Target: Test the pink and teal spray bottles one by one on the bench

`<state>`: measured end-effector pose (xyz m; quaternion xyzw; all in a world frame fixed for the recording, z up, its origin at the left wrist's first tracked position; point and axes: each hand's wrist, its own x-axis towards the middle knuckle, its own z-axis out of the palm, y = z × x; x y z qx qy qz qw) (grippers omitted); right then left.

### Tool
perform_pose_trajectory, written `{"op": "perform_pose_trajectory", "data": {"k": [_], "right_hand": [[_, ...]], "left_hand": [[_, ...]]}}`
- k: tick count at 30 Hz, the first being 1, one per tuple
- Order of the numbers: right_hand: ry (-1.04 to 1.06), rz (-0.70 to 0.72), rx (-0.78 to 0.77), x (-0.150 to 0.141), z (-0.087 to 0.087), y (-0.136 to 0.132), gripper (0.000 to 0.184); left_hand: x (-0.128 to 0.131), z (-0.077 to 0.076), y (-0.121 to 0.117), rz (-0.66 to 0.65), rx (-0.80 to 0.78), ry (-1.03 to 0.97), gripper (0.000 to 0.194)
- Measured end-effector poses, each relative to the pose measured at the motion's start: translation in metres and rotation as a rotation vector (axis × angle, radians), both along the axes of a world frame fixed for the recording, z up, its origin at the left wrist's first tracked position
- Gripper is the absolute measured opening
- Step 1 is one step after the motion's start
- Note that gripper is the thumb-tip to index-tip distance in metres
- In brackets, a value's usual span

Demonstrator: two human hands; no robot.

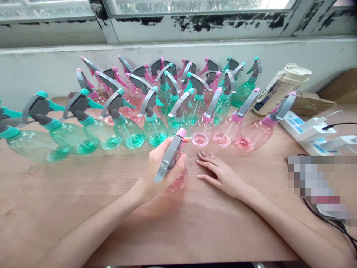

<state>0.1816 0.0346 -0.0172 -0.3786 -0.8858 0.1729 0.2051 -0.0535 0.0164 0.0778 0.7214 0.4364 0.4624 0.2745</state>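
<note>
My left hand [160, 163] is closed around a pink spray bottle [178, 181] with a grey trigger head [169, 158], holding it upright on the wooden table [83, 208]. My right hand [220, 171] lies flat and open on the table just right of that bottle, fingers stretched toward it, holding nothing. Right behind both hands stands a front row of green spray bottles [128, 132] and pink spray bottles [227, 130].
Several more green and pink spray bottles [173, 80] fill the back up to the wall below a window. A cream tumbler [281, 87] stands at the right, beside a white power strip [306, 130] with plugs and cables. A blurred patch [320, 186] covers the right edge.
</note>
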Motion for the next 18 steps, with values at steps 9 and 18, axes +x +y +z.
{"op": "perform_pose_trajectory", "data": {"k": [9,18], "right_hand": [[0.0,0.002,0.003,-0.0005,0.0022,-0.0004,0.048],[0.057,-0.003,-0.009,-0.0009,0.0007,-0.0004,0.048]], "left_hand": [[-0.0005,0.0047,0.0004,0.024,0.047,0.077,0.019],[0.0011,0.0062,0.0013,0.051,0.072,0.086,0.012]]}}
